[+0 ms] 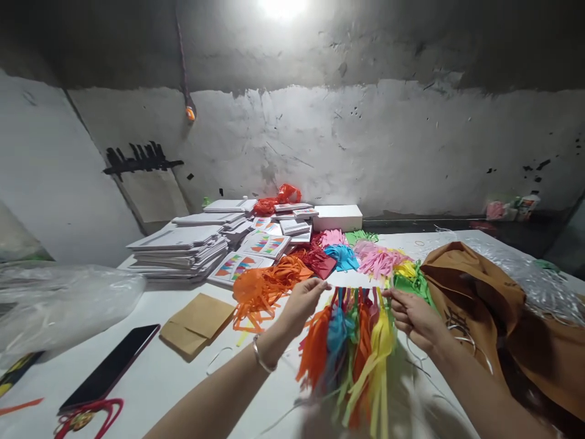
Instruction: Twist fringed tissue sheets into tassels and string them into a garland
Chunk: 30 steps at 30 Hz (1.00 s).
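A tassel garland (337,323) with orange, blue, green, pink and yellow paper tassels hangs between my hands above the white table. My left hand (307,299) pinches its left end between thumb and fingers. At the other end, my right hand (414,314) grips it with the fingers curled. The tassels hang down in a row, their lower strips blurred. Just beyond my hands lie bundles of cut paper tassels: orange (269,283), dark red (315,259), blue (340,258), pink (377,259) and green (411,283).
Stacked white cards or envelopes (178,250) rise at the back left, beside printed cards (265,244) and a white box (338,217). A brown paper envelope (197,325), a phone (112,366) and clear plastic (68,305) lie left. Brown cloth (475,292) covers the right side.
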Each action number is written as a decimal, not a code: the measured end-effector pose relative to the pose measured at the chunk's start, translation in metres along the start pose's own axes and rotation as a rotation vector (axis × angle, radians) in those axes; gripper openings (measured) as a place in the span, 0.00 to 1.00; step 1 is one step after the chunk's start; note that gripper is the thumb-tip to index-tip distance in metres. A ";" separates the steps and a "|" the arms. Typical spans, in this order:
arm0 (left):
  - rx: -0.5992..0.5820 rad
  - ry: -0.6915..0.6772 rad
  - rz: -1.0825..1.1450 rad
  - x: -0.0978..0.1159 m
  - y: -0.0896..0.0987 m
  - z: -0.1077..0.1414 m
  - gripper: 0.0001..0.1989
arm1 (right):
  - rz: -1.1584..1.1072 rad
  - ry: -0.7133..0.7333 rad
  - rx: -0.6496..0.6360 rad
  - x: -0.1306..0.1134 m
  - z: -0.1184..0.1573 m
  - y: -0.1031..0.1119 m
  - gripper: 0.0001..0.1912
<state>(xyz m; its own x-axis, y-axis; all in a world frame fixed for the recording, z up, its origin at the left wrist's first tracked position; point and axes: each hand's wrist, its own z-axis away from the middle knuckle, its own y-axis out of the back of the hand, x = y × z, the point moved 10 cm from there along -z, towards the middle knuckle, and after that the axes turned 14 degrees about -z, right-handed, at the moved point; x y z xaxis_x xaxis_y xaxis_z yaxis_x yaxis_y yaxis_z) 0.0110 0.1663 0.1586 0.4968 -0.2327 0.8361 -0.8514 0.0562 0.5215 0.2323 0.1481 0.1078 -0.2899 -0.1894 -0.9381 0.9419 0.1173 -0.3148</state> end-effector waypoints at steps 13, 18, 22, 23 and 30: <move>-0.244 -0.760 -0.547 0.027 -0.125 0.143 0.04 | 0.122 -0.160 -0.214 0.085 0.058 -0.035 0.32; -0.272 -0.770 -0.487 0.082 -0.078 0.102 0.07 | 0.173 -0.111 -0.324 0.074 0.067 -0.040 0.32; -0.479 -0.825 -0.580 0.078 -0.107 0.075 0.08 | 0.146 -0.136 -0.366 0.078 0.070 -0.043 0.33; -0.477 -0.820 -0.599 0.074 -0.112 0.070 0.08 | 0.140 -0.140 -0.363 0.077 0.071 -0.040 0.33; -0.310 -0.748 -0.700 0.060 -0.107 0.048 0.12 | 0.322 0.006 -0.275 0.020 0.073 -0.010 0.25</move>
<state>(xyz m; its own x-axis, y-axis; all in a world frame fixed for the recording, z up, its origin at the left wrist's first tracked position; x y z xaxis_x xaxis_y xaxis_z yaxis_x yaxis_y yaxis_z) 0.1241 0.0997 0.1446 0.5392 -0.8391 0.0719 -0.2848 -0.1013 0.9532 0.2292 0.0716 0.1025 0.0098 -0.0945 -0.9955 0.9043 0.4258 -0.0315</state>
